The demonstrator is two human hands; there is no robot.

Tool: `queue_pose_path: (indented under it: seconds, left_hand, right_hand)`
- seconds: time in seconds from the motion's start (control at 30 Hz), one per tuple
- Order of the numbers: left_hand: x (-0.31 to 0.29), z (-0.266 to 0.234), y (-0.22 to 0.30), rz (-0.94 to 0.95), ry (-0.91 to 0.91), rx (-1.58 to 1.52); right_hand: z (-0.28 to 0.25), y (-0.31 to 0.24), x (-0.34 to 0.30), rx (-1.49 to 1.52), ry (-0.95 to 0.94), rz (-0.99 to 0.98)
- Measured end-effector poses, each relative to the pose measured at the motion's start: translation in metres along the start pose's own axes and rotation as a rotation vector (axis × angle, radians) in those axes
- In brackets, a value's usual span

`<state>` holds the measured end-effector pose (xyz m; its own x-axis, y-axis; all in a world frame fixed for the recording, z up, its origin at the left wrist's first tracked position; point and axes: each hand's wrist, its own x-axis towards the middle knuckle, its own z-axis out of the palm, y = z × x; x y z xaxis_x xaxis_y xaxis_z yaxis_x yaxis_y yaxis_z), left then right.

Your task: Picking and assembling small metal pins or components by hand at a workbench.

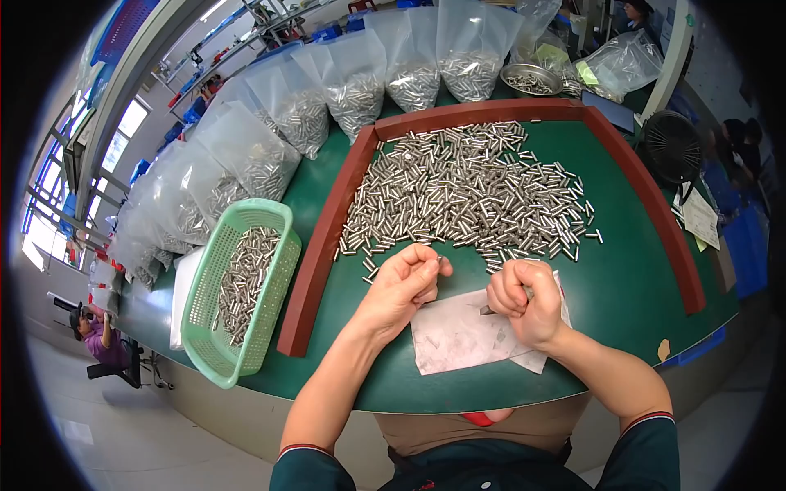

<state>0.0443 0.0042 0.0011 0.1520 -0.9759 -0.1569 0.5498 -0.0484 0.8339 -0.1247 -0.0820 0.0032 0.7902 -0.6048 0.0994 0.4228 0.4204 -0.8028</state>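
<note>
A wide heap of short, shiny metal pins [467, 192] is spread over the green tabletop [622, 262]. At the near edge of the heap, my left hand [395, 293] pinches a small metal pin [440, 258] between thumb and fingers; only its end shows. To the right, my right hand [530, 304] is closed in a fist over a smudged white sheet [450, 337]. A small greyish piece pokes out below its fingers, but its kind is hidden by the grip.
Dark red rails [327, 245] border the heap at left, back and right. A light green plastic basket [196, 323] with pins stands at left. Several clear bags [299, 106] of pins line the back and left. A metal bowl [532, 92] and black fan [671, 146] are behind.
</note>
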Motion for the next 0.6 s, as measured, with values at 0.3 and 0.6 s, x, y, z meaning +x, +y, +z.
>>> queue_pose_path:
  seconds: [0.3, 0.6]
  left_hand:
    - [-0.0012, -0.0123, 0.0016, 0.008, -0.047, -0.125]
    - [0.0002, -0.0129, -0.0010, 0.012, -0.059, -0.086]
  right_hand:
    - [0.0000, 0.0016, 0.0020, 0.032, 0.022, 0.011]
    - [-0.0017, 0.0020, 0.0023, 0.034, 0.018, 0.002]
